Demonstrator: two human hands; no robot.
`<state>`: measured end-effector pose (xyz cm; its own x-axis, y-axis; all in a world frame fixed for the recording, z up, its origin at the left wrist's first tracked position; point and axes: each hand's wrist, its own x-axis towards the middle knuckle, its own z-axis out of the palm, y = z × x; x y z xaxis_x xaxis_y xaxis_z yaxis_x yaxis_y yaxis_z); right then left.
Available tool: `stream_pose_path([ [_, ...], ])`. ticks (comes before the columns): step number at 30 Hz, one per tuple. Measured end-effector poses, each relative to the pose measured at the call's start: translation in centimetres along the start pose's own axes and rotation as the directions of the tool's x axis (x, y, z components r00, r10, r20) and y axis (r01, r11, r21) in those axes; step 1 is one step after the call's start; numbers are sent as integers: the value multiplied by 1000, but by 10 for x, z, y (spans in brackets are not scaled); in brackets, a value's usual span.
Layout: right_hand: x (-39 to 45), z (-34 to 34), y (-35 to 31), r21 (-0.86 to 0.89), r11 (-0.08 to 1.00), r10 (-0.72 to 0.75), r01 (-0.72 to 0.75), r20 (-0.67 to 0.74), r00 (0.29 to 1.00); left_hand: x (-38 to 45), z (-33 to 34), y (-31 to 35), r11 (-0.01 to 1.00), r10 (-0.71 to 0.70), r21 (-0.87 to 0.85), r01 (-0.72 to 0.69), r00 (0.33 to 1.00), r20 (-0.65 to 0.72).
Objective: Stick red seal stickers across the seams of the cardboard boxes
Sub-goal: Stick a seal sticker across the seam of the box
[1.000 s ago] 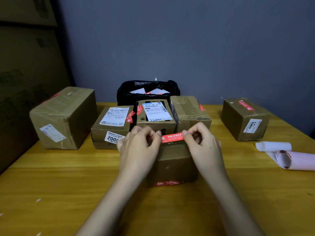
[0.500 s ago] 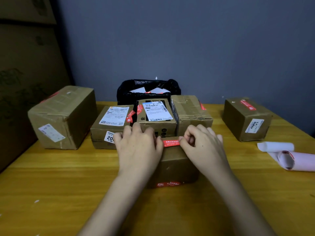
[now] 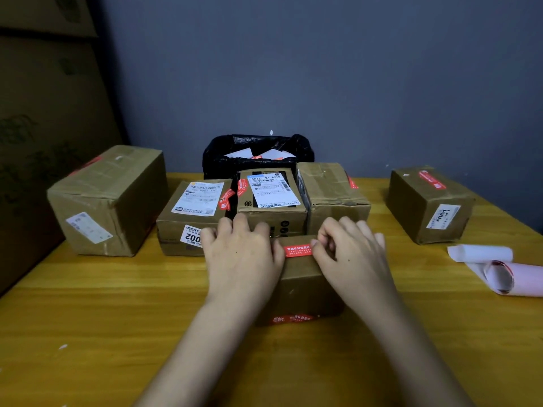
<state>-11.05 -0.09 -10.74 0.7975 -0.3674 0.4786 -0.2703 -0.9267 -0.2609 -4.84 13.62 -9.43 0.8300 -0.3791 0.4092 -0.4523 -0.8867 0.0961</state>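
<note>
Left hand (image 3: pixel 241 254) lies flat on small box (image 3: pixel 305 284), pinning red sticker (image 3: pixel 297 251) at far top edge; right hand (image 3: pixel 349 254) pinches other end. Should press w/ even pressure, centre outward, no wrinkles.

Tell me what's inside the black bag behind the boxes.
Inside the black bag, white paper scraps with red sticker bits show at the opening; anything deeper is hidden by the boxes in front.

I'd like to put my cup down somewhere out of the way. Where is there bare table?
Bare table lies along the near edge, left of the left hand, and near right, below the sticker roll. A gap also shows between the middle boxes and the right box. The centre is crowded, with both hands on the small box.
</note>
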Motion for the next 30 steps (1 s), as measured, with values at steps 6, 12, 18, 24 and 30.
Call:
stream_pose_path([
  [6,0,-1,1,-4,1000,-10,10,20,1000,1,0,1,1000,3,15,-3,1000,18],
  [12,3,-2,1,22,1000,13,-14,56,998,1,3,1,1000,13,16,-13,1000,-22],
  [18,3,-1,1,101,994,48,-52,38,998,0,5,3,999,21,38,-19,997,-77],
  [24,0,-3,1,137,988,69,-70,9,998,-2,3,-1,1000,3,15,-1,991,-135],
  [30,-15,-13,4,85,993,-78,87,-107,991,-10,6,-8,991,107,-51,-126,955,-276],
])
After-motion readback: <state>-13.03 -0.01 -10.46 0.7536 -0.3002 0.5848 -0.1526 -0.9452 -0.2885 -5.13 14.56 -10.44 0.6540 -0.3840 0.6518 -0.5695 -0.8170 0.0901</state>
